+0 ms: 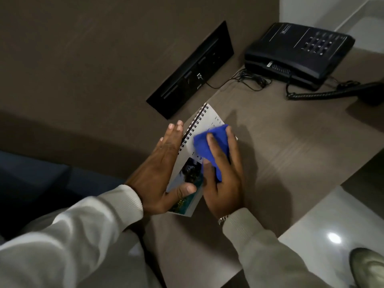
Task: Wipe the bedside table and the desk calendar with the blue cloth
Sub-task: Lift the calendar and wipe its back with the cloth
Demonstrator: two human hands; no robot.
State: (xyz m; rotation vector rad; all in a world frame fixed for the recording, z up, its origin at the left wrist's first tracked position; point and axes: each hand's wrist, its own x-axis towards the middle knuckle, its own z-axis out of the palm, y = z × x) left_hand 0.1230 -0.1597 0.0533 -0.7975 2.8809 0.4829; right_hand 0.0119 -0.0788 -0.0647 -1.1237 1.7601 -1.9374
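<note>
A spiral-bound desk calendar (207, 119) with a white date page and a dark photo stands tilted over the brown bedside table (280, 146). My left hand (164, 165) holds it from behind, fingers flat along the back and thumb on the lower front. My right hand (224, 173) presses a bunched blue cloth (209, 146) against the calendar's front page. Much of the page is hidden under the cloth and hand.
A black telephone (299, 53) sits at the table's far end, its coiled cord (315, 94) running right to the handset (372, 92). A black socket panel (193, 69) is set in the brown wall behind. Glossy white floor (324, 225) and a shoe (367, 267) lie at the right.
</note>
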